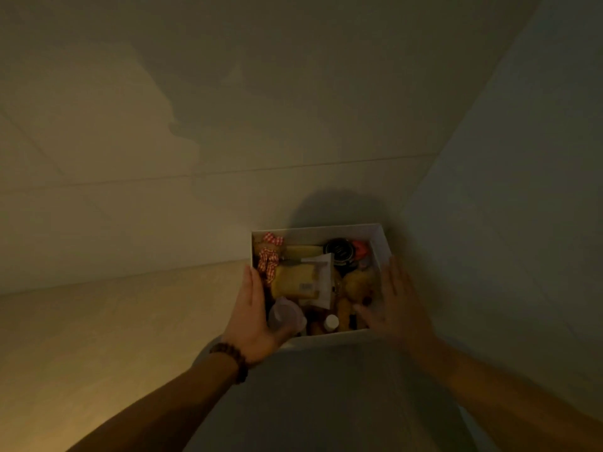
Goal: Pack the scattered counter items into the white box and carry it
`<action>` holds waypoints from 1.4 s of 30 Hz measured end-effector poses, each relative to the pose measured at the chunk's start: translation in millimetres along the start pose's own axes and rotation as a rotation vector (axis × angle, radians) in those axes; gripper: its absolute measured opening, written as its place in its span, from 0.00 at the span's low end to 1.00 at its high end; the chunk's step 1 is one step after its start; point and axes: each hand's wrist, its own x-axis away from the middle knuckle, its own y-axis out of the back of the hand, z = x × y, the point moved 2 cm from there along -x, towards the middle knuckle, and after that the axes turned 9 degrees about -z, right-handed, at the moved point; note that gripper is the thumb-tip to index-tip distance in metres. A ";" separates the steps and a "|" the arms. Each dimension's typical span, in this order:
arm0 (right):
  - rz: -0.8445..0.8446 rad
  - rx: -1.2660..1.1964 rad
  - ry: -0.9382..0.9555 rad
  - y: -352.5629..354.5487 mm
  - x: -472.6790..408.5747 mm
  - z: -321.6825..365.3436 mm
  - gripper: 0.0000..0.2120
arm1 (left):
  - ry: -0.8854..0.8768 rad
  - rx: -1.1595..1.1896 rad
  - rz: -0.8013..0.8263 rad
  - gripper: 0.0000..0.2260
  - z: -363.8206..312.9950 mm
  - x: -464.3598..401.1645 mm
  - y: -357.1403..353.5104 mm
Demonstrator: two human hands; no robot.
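At 6 o'clock, low in frame, white box (375, 234) sits packed full. Left hand (249, 318) and right hand (396, 308) press flat-fingered against its sides. Beaded bracelet (233, 357) on left wrist; dim wall (293, 109) at 12 o'clock.

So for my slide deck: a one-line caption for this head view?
Left hand and right hand flat against the packed white box's sides.

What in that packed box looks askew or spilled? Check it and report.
Nothing has spilled. The white box is full, held between the left hand and right hand, palms flat against its sides. A white paper lies tilted across the yellow packet, and items sit jumbled, but none pokes past the rim. Dim light hides finer damage.
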 end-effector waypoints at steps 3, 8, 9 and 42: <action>-0.032 0.118 0.034 -5.7 17.0 1.1 0.49 | -0.046 -0.111 0.090 0.65 3.7 1.7 -4.2; -0.005 0.152 0.001 3.2 20.5 -0.3 0.44 | -0.073 -0.064 0.088 0.65 -10.8 5.1 -11.8; 0.011 0.156 -0.016 5.2 21.4 -3.3 0.45 | -0.073 -0.046 0.081 0.65 -15.8 5.9 -15.7; 0.198 0.156 -0.057 80.5 12.2 -25.9 0.53 | 0.043 -0.386 0.163 0.50 -113.6 4.5 6.2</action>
